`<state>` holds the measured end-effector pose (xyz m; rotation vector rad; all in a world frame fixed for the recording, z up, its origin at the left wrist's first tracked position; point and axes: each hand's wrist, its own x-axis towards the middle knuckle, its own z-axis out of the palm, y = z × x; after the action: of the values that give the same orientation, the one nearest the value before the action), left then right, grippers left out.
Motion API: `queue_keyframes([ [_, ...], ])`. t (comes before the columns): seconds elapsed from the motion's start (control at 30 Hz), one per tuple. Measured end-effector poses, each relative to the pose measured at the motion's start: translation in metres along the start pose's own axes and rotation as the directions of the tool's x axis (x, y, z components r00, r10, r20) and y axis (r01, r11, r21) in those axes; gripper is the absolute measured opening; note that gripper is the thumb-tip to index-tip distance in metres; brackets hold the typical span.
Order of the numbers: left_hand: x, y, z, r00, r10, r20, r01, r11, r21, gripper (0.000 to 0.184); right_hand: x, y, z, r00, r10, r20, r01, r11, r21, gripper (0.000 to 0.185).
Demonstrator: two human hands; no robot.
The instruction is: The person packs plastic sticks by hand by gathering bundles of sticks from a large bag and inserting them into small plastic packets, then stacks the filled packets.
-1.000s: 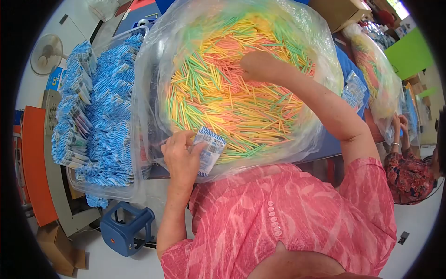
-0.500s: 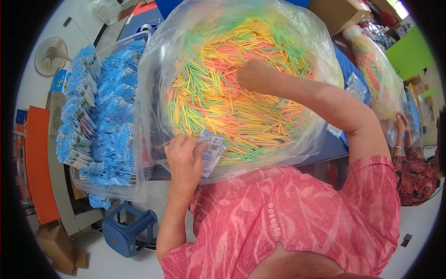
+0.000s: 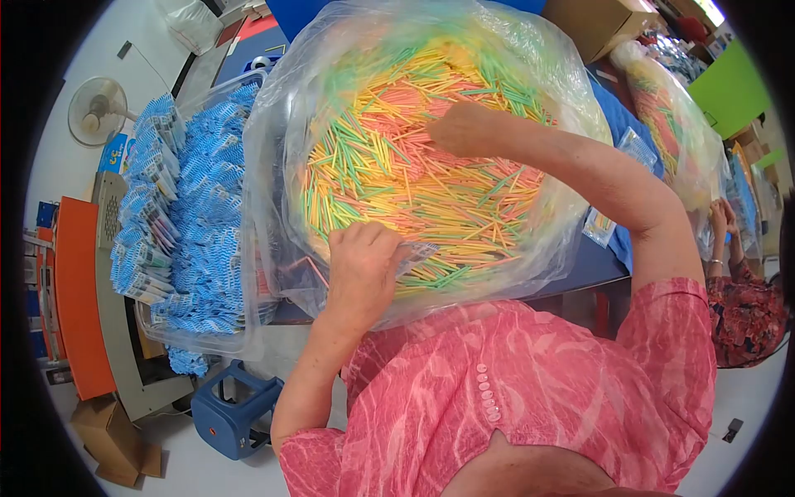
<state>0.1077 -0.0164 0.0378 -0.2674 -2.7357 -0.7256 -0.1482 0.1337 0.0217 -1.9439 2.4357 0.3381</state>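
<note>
A large clear plastic bag (image 3: 273, 166) stands wide open on the table, full of thin yellow, green and pink sticks (image 3: 464, 215). Over the bag's near left part, my left hand (image 3: 364, 257) is closed on a small clear plastic packet (image 3: 416, 255); most of the packet is hidden behind the fingers. My right hand (image 3: 464, 128) is curled against the pink sticks in the upper middle of the heap. Its fingertips are turned away, so what they grip cannot be made out.
To the left is a clear tub (image 3: 248, 335) packed with blue-and-white packets (image 3: 211, 207). A blue stool (image 3: 236, 410) stands below it. Flat packets lie on blue cloth (image 3: 621, 248) at right. Another bag of sticks (image 3: 662, 124) and another person (image 3: 741, 306) are farther right.
My left hand has moved right and slightly up with the packet, which is now mostly covered. My right hand has shifted only slightly over the sticks.
</note>
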Motion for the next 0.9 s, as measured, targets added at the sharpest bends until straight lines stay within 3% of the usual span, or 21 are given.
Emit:
queue_keyframes([
  [0.17,0.043,0.001,0.008,0.993,0.079,-0.090,-0.073,0.995,0.064,0.010,-0.023,0.009,-0.024,0.999,-0.025,0.034,0.025,1.000,0.002,0.011],
  [0.27,0.074,-0.004,0.026,0.980,0.176,-0.094,-0.153,0.965,0.213,0.006,-0.033,0.005,-0.043,0.996,-0.076,0.040,0.076,0.997,0.003,0.012],
  [0.4,0.095,-0.013,0.052,0.956,0.275,-0.099,-0.277,0.961,-0.001,0.010,-0.046,-0.012,-0.061,0.987,-0.162,0.023,0.160,0.984,0.073,0.017],
  [0.5,0.096,-0.015,0.054,0.972,0.136,0.189,-0.056,0.924,-0.379,0.011,-0.049,-0.023,-0.075,0.982,-0.187,0.016,0.184,0.975,0.122,0.018],
  [0.53,0.094,-0.016,0.053,0.971,0.136,0.197,-0.053,0.924,-0.378,0.011,-0.050,-0.024,-0.083,0.992,-0.110,0.057,0.094,0.967,0.236,0.019],
  [0.6,0.085,-0.016,0.049,0.956,-0.030,0.293,0.194,0.811,-0.551,0.010,-0.050,-0.025,-0.096,0.986,0.020,0.163,-0.090,0.895,0.437,0.028],
  [0.63,0.081,-0.016,0.046,0.932,-0.105,0.347,0.311,0.723,-0.616,0.010,-0.051,-0.026,-0.091,0.987,0.016,0.158,-0.085,0.895,0.438,0.028],
  [0.67,0.076,-0.016,0.045,0.932,-0.111,0.346,0.314,0.725,-0.613,0.010,-0.053,-0.026,-0.079,1.000,-0.018,-0.007,0.019,0.819,0.574,0.037],
  [0.73,0.065,-0.015,0.043,0.919,-0.168,0.357,0.393,0.323,-0.861,0.011,-0.056,-0.030,-0.054,0.943,-0.007,-0.332,0.269,0.601,0.752,0.056],
  [0.77,0.060,-0.015,0.043,0.909,-0.191,0.370,0.391,0.088,-0.916,0.012,-0.055,-0.034,-0.046,0.943,-0.009,-0.333,0.272,0.597,0.754,0.056],
  [0.8,0.057,-0.013,0.044,0.908,-0.194,0.372,0.394,0.090,-0.915,0.012,-0.053,-0.040,-0.040,0.927,0.000,-0.374,0.287,0.643,0.710,0.063],
  [0.9,0.051,-0.006,0.048,0.922,-0.207,0.328,0.304,-0.142,-0.942,0.017,-0.050,-0.058,-0.029,0.890,0.020,-0.456,0.300,0.727,0.618,0.075],
])
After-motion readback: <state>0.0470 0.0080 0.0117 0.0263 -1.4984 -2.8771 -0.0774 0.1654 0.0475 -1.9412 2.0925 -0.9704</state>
